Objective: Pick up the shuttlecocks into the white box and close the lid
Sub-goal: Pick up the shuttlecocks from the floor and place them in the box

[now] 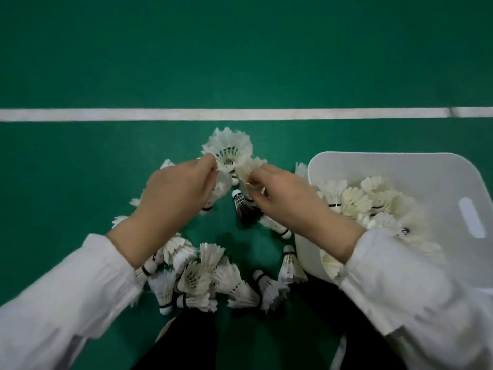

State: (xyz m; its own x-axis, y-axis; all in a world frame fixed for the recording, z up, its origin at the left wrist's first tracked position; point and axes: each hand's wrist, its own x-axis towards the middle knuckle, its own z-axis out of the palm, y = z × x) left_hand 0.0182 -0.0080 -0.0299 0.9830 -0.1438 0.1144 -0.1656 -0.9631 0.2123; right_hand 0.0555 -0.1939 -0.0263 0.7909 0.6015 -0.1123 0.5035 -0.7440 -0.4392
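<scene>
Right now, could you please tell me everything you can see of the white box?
The white box stands open, no lid on it, on the green floor at the person's right. It looks like plastic, with rounded corners and a long handle slot in its right wall. White feathered shuttlecocks lie piled inside. The right sleeve hides its near edge.

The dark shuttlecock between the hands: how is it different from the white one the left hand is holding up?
The dark shuttlecock has a blackish skirt; the white shuttlecock has pale feathers. The dark one lies sideways on the floor; the left hand pinches the white one, its open skirt facing the camera. Both are outside the box.
</scene>
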